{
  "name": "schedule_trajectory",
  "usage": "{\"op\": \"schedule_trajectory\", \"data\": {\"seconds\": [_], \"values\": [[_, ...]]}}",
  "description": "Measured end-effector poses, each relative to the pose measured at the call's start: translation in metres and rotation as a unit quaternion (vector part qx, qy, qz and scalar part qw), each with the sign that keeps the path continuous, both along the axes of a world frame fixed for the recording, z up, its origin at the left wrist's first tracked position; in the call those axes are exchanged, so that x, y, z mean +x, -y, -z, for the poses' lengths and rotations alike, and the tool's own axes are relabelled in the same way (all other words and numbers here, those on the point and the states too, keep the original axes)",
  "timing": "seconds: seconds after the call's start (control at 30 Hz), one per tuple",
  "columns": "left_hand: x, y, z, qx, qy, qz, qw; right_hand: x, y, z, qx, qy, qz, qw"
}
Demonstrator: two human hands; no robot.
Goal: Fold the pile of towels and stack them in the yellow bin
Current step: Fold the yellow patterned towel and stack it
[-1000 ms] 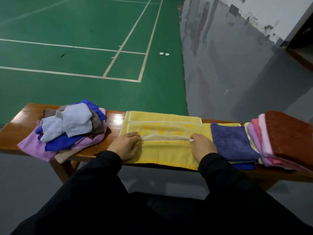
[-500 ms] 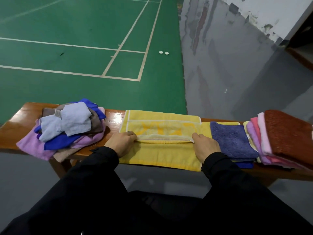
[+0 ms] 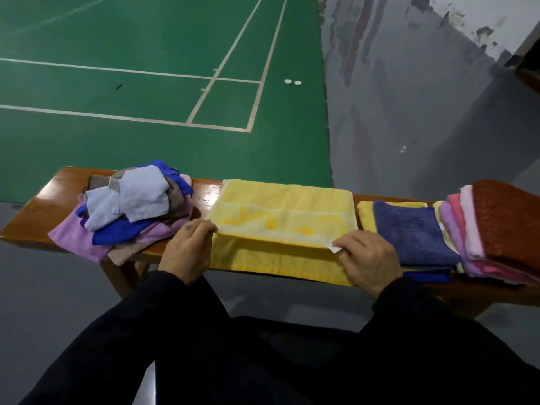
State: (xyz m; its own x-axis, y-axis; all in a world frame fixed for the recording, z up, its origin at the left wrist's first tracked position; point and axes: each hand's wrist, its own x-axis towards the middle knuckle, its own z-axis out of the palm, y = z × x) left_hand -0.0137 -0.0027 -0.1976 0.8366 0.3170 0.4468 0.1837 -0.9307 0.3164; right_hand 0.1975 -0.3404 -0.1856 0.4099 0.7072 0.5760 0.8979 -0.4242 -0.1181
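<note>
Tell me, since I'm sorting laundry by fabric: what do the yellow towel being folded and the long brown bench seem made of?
The yellow towel being folded looks like cotton terry: matte looped pile, with a flatter woven band bearing a pattern. The long brown bench looks like varnished wood: reddish-brown, glossy, with light glinting off its top. Neither is certain from looks alone.

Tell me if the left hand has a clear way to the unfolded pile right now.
Probably yes. The left hand pinches the yellow towel at its left end, and the pile lies right beside it on the bench with nothing between. It would have to let go of the towel first.
</note>
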Motion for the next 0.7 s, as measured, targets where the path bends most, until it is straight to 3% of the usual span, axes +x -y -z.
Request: {"op": "schedule_trajectory", "data": {"seconds": [0.13, 0.57, 0.7], "values": [[-0.022, -0.004, 0.023, 0.0, -0.062, 0.064, 0.996, -0.015, 0.011, 0.026, -0.054, -0.009, -0.027, 0.998], [-0.035, 0.004, 0.027, -0.002, -0.072, 0.085, 0.994, -0.028, 0.02, 0.04, -0.049, 0.006, -0.058, 0.997], [-0.03, 0.006, 0.02, 0.046, -0.122, 0.108, 0.986, -0.031, 0.022, 0.04, -0.122, -0.022, -0.057, 0.991]]}}
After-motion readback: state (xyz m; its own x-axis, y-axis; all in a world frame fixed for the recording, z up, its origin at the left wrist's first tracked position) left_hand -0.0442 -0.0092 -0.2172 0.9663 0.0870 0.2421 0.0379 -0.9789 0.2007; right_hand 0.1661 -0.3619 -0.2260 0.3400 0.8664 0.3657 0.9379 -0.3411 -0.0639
